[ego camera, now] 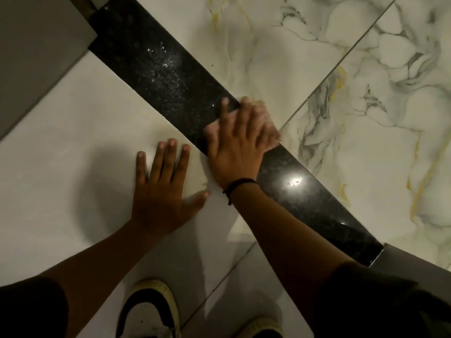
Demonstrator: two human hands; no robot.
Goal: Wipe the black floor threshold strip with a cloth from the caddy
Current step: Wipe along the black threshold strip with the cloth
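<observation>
Midway through the wipe, by the look of it; right hand [240,140] pressed flat on a pale cloth [268,132], fingers spread over it rather than clenched, pinning it to the black strip [170,79] about halfway along its run; cloth mostly hidden under the palm, only pale edges showing at the far side and near the thumb, blurred. Left hand [163,191] lying open and empty on the plain white floor tile [61,142] just beside the strip, seemingly as a prop for balance; grasping nothing. Nearer stretch of the strip, from the wrist with its dark band [238,185] toward the lower right end, glossy and throwing back a bright light spot, so probably done; farther stretch toward the upper left dotted with white specks and a dull haze, so probably left to do. Marbled tile [366,81] on the far side of the strip. Shoes [148,311] at the bottom edge. No caddy in sight.
</observation>
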